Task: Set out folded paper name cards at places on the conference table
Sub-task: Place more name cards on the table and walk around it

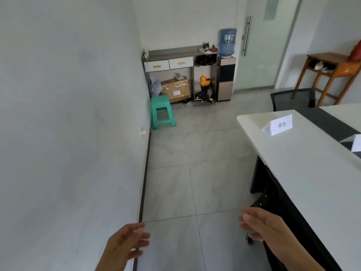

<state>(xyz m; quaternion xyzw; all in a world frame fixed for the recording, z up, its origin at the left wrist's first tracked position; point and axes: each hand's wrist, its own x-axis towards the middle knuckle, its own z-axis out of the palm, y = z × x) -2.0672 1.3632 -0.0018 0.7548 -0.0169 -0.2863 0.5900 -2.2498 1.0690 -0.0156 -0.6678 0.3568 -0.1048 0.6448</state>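
Currently both hands are empty. Left hand (127, 243) hangs low over the floor tiles beside the wall's skirting, fingers loosely spread, gripping nothing. Right hand (261, 225) sits just off the near long edge of the conference table (293, 163), over the floor, fingers relaxed and open, also holding nothing. Both are slightly motion-blurred. The table runs down the right of my view: white top, with a black strip (328, 122) along its middle. One folded name card (279, 125) stands upright near the table's far end, between the long edge and the black strip, printed face toward me. I see two characters on it but they're too soft to read. It's well apart from both hands. A white object (357, 142) clips the right frame edge at the strip; I can't tell whether it's another card. A black mesh chair (293, 99) is parked at the table's far end. A green stool (163, 112) stands by the left wall. Against the back wall is a console desk (170, 64) with two white drawers, with a cardboard box (175, 89) and a yellow duck (204, 81) underneath. A water dispenser (227, 43) stands just beside it, next to a frosted glass door (263, 45). A wooden side table (328, 75) is at far right.
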